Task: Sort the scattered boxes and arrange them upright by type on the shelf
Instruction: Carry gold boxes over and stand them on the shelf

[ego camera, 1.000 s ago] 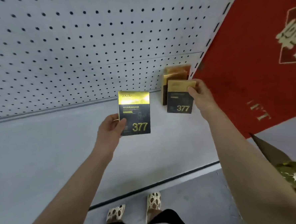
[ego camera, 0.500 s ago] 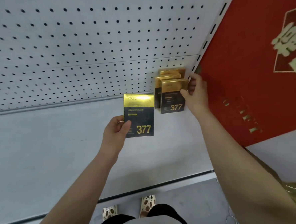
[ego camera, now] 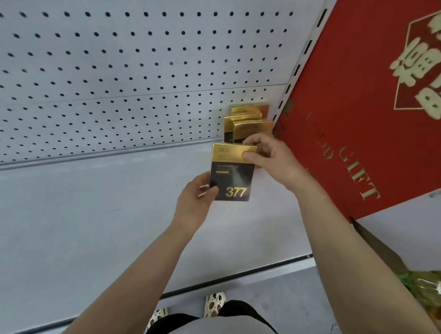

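While both hands hold it above the shelf [ego camera: 88, 226], the box [ego camera: 232, 173] stands upright, its "377" face toward the person. The left hand [ego camera: 195, 202] pinches its 7 o'clock corner, fingers clamped; the right hand [ego camera: 270, 156] grips the gold top edge at 1 o'clock. Three more boxes [ego camera: 250, 125] stand just behind at 12 o'clock, against the pegboard [ego camera: 130, 69], beside a red panel [ego camera: 365, 106].
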Tool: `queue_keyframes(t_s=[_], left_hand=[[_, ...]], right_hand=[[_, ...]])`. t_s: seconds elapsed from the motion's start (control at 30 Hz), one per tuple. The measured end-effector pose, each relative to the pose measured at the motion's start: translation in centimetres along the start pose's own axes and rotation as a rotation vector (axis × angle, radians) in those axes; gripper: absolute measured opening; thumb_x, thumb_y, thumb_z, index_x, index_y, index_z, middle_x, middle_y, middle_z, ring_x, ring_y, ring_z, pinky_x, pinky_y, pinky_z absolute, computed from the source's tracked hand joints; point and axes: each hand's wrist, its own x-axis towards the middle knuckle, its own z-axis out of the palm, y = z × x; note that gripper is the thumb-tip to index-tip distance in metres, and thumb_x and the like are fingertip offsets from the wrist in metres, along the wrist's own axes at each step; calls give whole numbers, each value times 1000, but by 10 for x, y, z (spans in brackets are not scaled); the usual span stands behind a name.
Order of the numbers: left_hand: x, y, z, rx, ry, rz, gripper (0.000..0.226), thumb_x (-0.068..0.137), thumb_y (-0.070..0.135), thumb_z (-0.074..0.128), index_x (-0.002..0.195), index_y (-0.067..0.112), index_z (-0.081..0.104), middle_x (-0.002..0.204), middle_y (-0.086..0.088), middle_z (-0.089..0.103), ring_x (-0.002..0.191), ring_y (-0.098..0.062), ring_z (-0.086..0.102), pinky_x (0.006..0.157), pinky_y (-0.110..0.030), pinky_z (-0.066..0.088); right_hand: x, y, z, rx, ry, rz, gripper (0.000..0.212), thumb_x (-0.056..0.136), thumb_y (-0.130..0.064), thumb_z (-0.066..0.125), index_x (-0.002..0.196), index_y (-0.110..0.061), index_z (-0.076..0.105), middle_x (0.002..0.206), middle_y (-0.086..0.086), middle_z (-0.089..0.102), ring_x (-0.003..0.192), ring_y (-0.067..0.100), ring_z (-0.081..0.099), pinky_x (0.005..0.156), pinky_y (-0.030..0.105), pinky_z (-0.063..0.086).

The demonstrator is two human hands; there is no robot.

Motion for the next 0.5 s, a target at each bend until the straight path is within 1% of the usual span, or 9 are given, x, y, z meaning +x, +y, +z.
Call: queue_keyframes(t_s=[0.07,0.13,0.17,0.2,0.27,0.33,0.37,0.43,0.5], left_hand=[[4,3,7,43,-52,-19,43,97,14,54,139,25,50,132,4,58,111,-12,57,94,-27,43],[10,6,15,80,-106,-28,48,99,14,51,144,29,42,137,6,52,111,-9,54,91,-24,42],[13,6,18,123,-119,-5,50,99,14,50,145,30,40,139,5,50,113,-9,54,90,-23,42],[16,6,21,161,-121,26,52,99,14,50,146,31,38,141,4,48,115,-10,54,89,-22,42],[21,6,25,185,-115,52,53,98,14,50,147,29,36,143,0,46,118,-12,54,88,-20,42],[25,6,27,208,-114,65,52,98,13,49,147,28,38,142,0,46,119,-12,54,86,-18,42],[27,5,27,224,-112,75,51,98,13,49,146,27,39,142,0,46,119,-12,55,85,-17,41],[31,3,28,249,-110,96,52,98,13,49,146,28,38,141,0,48,119,-11,55,85,-16,40],[34,1,28,268,-116,101,53,98,14,49,146,30,38,141,-1,49,120,-11,55,85,-15,39]], right_hand=[[3,1,-6,-56,46,-14,22,91,-15,69,101,-34,62,106,3,67,90,10,61,75,31,56],[7,1,-9,-172,104,-57,23,90,-16,69,105,-33,63,106,-7,63,89,7,58,77,32,54],[10,1,-9,-234,139,-87,24,90,-16,69,108,-30,64,108,-10,58,90,8,56,79,31,53],[12,1,-9,-292,177,-122,26,89,-14,70,110,-28,65,110,-10,54,91,11,55,81,29,51],[16,3,-7,-356,235,-177,30,87,-9,69,113,-24,65,116,-8,47,93,13,55,84,20,47],[18,4,-5,-369,263,-194,32,86,-6,69,114,-21,65,118,-7,46,93,11,55,82,10,43],[19,4,-5,-378,275,-196,31,87,-6,69,114,-20,65,117,-7,47,92,10,55,80,7,42],[19,5,-3,-403,305,-203,28,87,-7,69,112,-19,65,115,-8,47,90,10,55,79,12,45],[19,5,-2,-420,325,-211,28,86,-6,68,110,-19,64,112,-8,47,89,12,56,81,23,51]])
